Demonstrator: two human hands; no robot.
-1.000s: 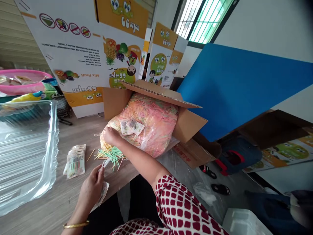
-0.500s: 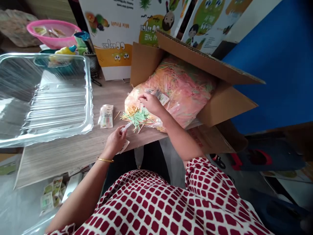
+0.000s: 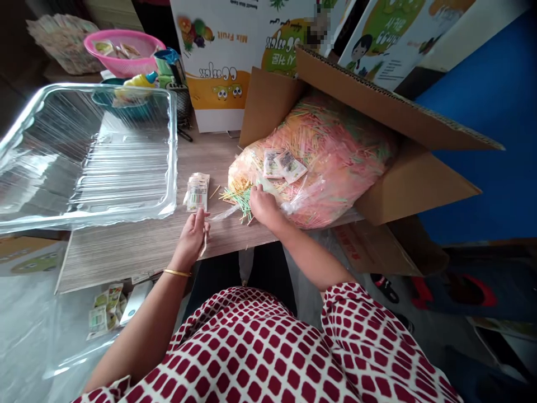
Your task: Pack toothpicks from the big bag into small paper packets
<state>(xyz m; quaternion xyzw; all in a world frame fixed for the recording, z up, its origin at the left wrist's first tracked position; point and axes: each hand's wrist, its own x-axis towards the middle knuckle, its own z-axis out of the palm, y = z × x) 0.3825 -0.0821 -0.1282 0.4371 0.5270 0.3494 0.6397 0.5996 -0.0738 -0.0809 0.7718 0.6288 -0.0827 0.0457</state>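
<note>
My left hand (image 3: 192, 240) rests above the table edge, with a narrow white paper packet (image 3: 204, 246) showing between its fingers. Just beyond it lies a small stack of printed paper packets (image 3: 197, 192). My right hand (image 3: 264, 206) is down on a loose pile of green and yellow sticks (image 3: 239, 197), its fingertips partly hidden among them. Behind that pile, a clear plastic bag of pink, orange and green sticks (image 3: 331, 157) bulges from an open cardboard box (image 3: 413, 184). Two paper packets (image 3: 285, 165) lie on the bag.
A large clear plastic tray (image 3: 88, 151) fills the table's left side. Behind it stands a pink basin (image 3: 123, 53) with small items inside. Printed fruit cartons (image 3: 218, 67) rise at the back. A blue board (image 3: 478, 151) stands to the right. Below the table edge are more packets (image 3: 104, 310).
My right hand has come down from the bag onto the loose sticks, uncovering the packets on the bag. My left hand has shifted slightly left, and the view has turned a little.
</note>
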